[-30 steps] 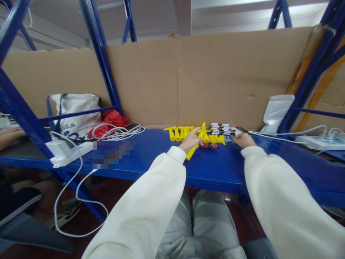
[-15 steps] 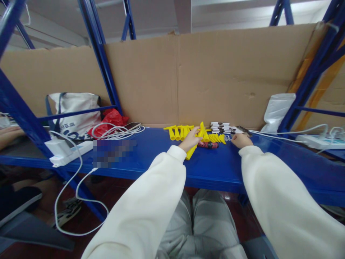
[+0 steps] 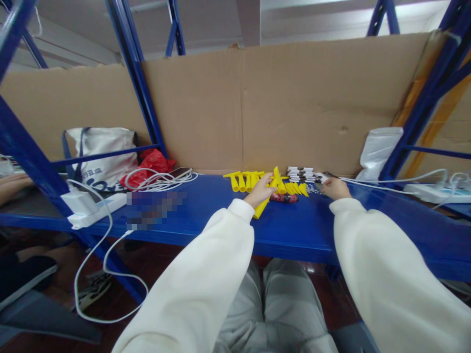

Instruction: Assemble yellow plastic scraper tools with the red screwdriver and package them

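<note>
My left hand (image 3: 260, 190) is closed on a yellow plastic part (image 3: 261, 208) that points down toward the table's front edge. To its left several yellow parts (image 3: 242, 183) stand in a row. Right of the hand lie a red and black cylindrical object (image 3: 285, 198) and a line of small yellow pieces (image 3: 294, 189). My right hand (image 3: 335, 188) is closed at the right end of the items, beside small silvery bits (image 3: 312, 188) and a stack of white packets with dark bands (image 3: 300, 174). What its fingers grip is too small to make out.
Coiled white cables (image 3: 162, 180), a power strip (image 3: 101, 210) and a white bag (image 3: 105, 152) are on the left. Another person's arm (image 3: 14, 185) shows at the far left. A white pouch (image 3: 379, 149) and a second power strip (image 3: 437, 194) are on the right.
My right hand has moved slightly right and away from me, toward the dark item by the packets. My left hand has stayed in place on the yellow part.
</note>
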`<state>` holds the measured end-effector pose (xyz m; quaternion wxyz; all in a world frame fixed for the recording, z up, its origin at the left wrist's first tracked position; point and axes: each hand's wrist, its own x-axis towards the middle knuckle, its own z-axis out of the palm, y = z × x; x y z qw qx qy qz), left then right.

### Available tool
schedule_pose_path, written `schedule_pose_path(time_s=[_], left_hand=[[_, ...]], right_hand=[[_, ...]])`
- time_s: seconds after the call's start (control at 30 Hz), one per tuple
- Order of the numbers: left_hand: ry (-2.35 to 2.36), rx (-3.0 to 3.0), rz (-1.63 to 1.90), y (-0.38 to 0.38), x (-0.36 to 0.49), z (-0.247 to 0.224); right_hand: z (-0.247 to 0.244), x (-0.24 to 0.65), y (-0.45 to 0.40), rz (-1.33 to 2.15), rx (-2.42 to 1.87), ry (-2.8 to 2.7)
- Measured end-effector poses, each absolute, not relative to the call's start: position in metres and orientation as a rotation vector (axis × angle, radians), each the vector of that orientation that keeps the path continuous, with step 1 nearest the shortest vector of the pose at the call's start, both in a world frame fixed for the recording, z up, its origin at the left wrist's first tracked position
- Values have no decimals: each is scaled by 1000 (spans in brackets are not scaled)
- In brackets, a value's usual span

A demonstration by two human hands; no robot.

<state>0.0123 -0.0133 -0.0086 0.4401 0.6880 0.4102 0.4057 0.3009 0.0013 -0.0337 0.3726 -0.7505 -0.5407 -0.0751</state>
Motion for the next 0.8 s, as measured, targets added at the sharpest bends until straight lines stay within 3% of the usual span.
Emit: schedule_pose_path(time_s=[0.5, 0.8], left_hand=[[1000, 1726, 981, -13, 12, -9], [846, 1527, 1023, -14, 24, -3]], right_hand=[[-23, 291, -4, 6, -2096, -1488], [-25, 292, 1, -98, -2010, -1439]])
